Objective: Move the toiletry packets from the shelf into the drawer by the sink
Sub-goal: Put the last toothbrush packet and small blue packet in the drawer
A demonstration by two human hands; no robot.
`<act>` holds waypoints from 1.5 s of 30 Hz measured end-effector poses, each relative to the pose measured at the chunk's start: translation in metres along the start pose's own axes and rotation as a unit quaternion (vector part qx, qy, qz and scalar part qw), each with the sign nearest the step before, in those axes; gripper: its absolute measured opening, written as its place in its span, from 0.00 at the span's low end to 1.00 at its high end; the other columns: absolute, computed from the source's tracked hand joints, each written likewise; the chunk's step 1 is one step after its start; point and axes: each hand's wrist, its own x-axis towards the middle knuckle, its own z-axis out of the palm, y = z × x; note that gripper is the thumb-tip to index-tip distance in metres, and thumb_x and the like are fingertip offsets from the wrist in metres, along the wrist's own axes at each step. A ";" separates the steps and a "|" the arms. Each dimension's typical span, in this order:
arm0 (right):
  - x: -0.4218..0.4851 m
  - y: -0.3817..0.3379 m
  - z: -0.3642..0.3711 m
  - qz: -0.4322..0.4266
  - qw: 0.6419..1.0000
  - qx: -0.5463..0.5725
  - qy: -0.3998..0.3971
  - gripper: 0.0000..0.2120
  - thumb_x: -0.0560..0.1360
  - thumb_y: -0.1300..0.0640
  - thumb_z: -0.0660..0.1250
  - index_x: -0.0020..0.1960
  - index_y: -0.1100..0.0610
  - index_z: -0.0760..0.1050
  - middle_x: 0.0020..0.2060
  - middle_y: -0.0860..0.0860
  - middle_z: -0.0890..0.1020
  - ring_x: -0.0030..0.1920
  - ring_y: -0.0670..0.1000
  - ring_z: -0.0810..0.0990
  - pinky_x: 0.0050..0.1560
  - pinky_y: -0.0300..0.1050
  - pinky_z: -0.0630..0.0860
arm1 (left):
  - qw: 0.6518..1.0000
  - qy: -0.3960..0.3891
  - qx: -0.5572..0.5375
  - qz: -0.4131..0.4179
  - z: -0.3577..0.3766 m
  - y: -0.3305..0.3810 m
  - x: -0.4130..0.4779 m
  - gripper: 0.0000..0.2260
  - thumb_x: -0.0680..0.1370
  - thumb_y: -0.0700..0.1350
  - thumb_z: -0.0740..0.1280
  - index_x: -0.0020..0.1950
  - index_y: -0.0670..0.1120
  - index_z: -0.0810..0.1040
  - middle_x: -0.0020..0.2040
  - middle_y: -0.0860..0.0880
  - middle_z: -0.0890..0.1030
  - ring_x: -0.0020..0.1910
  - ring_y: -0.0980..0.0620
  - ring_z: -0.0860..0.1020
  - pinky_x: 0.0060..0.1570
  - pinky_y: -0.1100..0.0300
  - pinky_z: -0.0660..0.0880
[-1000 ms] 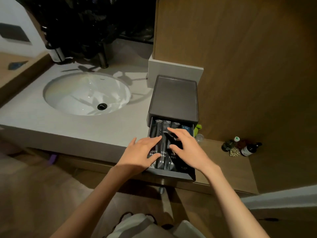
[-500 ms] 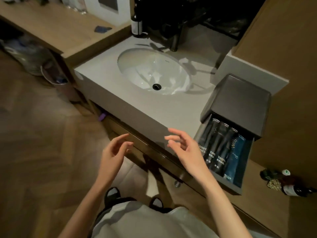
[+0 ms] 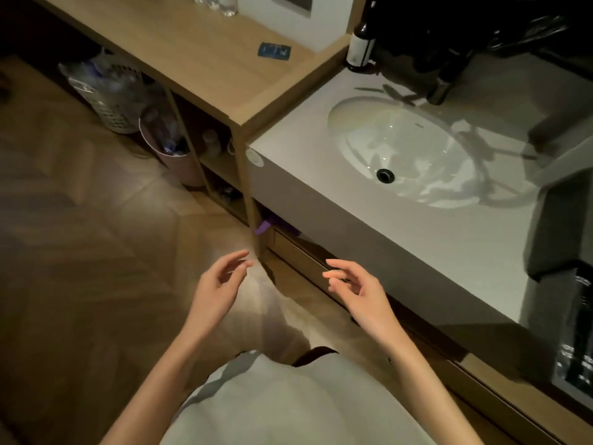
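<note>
Head view has swung left, away from the drawer [image 3: 565,383] and toward the wooden shelf [image 3: 192,43]. A second ago both hands were inside the drawer, on the dark packets [image 3: 577,316]. Now the drawer sits at the far right edge, open, with those packets lying in it.

The left hand [image 3: 218,284] and the right hand [image 3: 356,287] are out in front of the body, over the floor. Both are loose, with fingers a little bent, and they hold nothing.

One blue packet [image 3: 274,50] lies flat on the shelf, left of the sink [image 3: 417,139] and well apart from both hands. I think one lot is put away and the person is going back for the blue one. The drawer is open, ready for more.
</note>
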 end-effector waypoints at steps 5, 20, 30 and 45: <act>0.049 -0.050 0.064 0.001 0.999 0.029 0.020 0.12 0.78 0.56 0.65 0.60 0.46 0.76 0.49 0.42 0.83 0.51 0.41 0.81 0.50 0.31 0.76 | 1.000 -0.016 -0.003 0.000 -0.068 0.022 0.064 0.12 0.78 0.48 0.64 0.61 0.56 0.76 0.59 0.53 0.80 0.60 0.56 0.76 0.64 0.55 0.72; 0.329 -0.207 0.211 -0.037 0.998 0.033 -0.039 0.14 0.78 0.57 0.63 0.62 0.48 0.75 0.49 0.42 0.83 0.49 0.45 0.81 0.53 0.38 0.79 | 0.999 0.040 -0.009 0.016 -0.237 0.069 0.342 0.09 0.79 0.47 0.63 0.57 0.56 0.78 0.53 0.55 0.82 0.48 0.61 0.80 0.50 0.63 0.74; 0.480 -0.276 0.200 -0.003 0.994 -0.007 0.110 0.12 0.79 0.54 0.62 0.62 0.46 0.74 0.52 0.45 0.80 0.46 0.41 0.79 0.45 0.35 0.77 | 0.997 -0.063 0.029 0.019 -0.265 0.111 0.531 0.11 0.80 0.44 0.62 0.61 0.50 0.76 0.49 0.52 0.82 0.43 0.58 0.79 0.42 0.65 0.74; 0.608 -0.238 0.103 0.197 0.890 -0.035 0.409 0.15 0.77 0.60 0.64 0.64 0.56 0.74 0.60 0.53 0.78 0.52 0.49 0.78 0.56 0.43 0.73 | 0.932 -0.303 0.156 0.125 -0.118 0.198 0.798 0.17 0.80 0.42 0.61 0.69 0.44 0.69 0.58 0.46 0.75 0.42 0.61 0.74 0.34 0.70 0.74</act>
